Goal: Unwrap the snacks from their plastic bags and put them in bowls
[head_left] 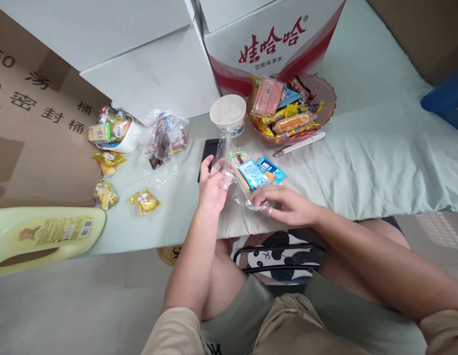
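A clear plastic bag (241, 197) lies spread near the table's front edge, with small snack packets on or in it. A light blue packet (251, 173) rests over a pale wrapped snack with a green edge (238, 160); a darker blue packet (272, 170) lies beside them. My left hand (213, 186) pinches the bag's left side, fingers curled in the film. From the right, my right hand (286, 201) grips the bag's near edge, thumb and fingers closing on the film. Part of a black phone (211, 148) shows behind my left hand.
A pink ribbed bowl (327, 101) of snacks stands behind, with a white-handled knife (303, 143) before it. Left of it are a paper bowl (229, 111), another crumpled bag (164, 133), a filled white cup (132, 135) and loose yellow packets (144, 201). Boxes (147, 69) line the back.
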The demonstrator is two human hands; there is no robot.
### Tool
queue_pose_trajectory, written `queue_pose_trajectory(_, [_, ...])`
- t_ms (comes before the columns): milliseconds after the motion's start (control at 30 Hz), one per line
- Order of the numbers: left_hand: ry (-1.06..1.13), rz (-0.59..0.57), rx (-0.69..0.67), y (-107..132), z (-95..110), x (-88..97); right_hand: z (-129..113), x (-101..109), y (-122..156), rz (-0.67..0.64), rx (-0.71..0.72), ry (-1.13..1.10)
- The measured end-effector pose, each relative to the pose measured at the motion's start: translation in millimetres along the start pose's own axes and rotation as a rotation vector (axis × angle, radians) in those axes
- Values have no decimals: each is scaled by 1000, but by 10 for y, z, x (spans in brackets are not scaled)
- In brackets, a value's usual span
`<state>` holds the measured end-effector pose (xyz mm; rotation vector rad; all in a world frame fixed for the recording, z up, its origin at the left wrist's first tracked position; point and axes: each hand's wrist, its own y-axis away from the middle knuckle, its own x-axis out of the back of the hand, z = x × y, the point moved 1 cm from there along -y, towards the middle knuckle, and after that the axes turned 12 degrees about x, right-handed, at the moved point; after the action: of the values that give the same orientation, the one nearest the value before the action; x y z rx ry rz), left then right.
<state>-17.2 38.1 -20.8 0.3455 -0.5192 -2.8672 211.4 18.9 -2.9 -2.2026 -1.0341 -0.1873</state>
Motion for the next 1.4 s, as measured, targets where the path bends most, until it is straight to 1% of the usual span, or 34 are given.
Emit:
queue_pose_trajectory(33, [10, -11, 5, -5, -3, 8, -21, -9, -1, -4, -17, -84])
queue_pose_trajectory(67, [30, -20, 15, -3, -2, 8, -29, -11, -1, 16, -48, -110])
queue_pose_trajectory(100, [57, -31, 28, 7, 4, -4, -21, -7, 2, 58, -87, -78])
queue_pose_trajectory(167, [124, -72, 61, 58, 31, -66, 34, 6, 13, 173, -179, 79])
queue_pose_trajectory(233, [194, -148, 113, 144, 66, -175, 123, 2, 26, 256, -276, 194])
queue_pose_trajectory(267, [223, -197, 148, 194, 81, -240, 170, -11, 31, 274, -318, 207])
queue_pose_trajectory(367, [279, -335, 274, 326, 105, -427, 269, -72, 35, 334, -359, 108])
queue_pose_trajectory(400, [287, -360, 307, 352, 105, -471, 282, -88, 31, 371, -361, 44])
queue_pose_trajectory(467, [297, -369, 345, 365, 102, -513, 279, -101, 20, 453, -385, -140])
queue_pose_trajectory(533, [303, -343, 348, 338, 106, -497, 250, -84, 5, 547, -442, -358])
queue_pose_trajectory(633, [335, -278, 321, 273, 142, -403, 197, -27, -17, 683, -520, -656])
queue_pose_trajectory(700, [396, -204, 297, 236, 189, -314, 173, 15, -28, 748, -561, -779])
queue_pose_trajectory(767, [475, -123, 259, 208, 255, -211, 165, 51, -38, 799, -583, -844])
queue_pose_trajectory(900, [569, 8, 121, 155, 397, 2, 185, 110, -52, 944, -544, -840])
queue_pose_trajectory(1000, [601, 96, 60, 116, 448, 100, 212, 138, -36, 995, -510, -735])
queue_pose_trajectory(1067, [616, 132, 92, 100, 450, 110, 227, 147, -11, 979, -523, -651])
queue_pose_trajectory(1167, [580, 151, 205, 115, 448, 84, 240, 162, 25, 910, -585, -574])
queue_pose_trajectory(1200, [548, 126, 234, 131, 455, 78, 243, 172, 34, 895, -610, -564])
queue_pose_trajectory(1233, [508, 74, 253, 153, 466, 76, 248, 186, 42, 887, -637, -558])
queue_pose_trajectory(1267, [463, -5, 265, 179, 479, 77, 255, 203, 48, 886, -665, -553])
queue_pose_trajectory(1333, [383, -223, 279, 242, 498, 82, 274, 240, 62, 879, -728, -541])
queue_pose_trajectory(1400, [314, -434, 293, 305, 491, 74, 297, 268, 68, 831, -796, -542])
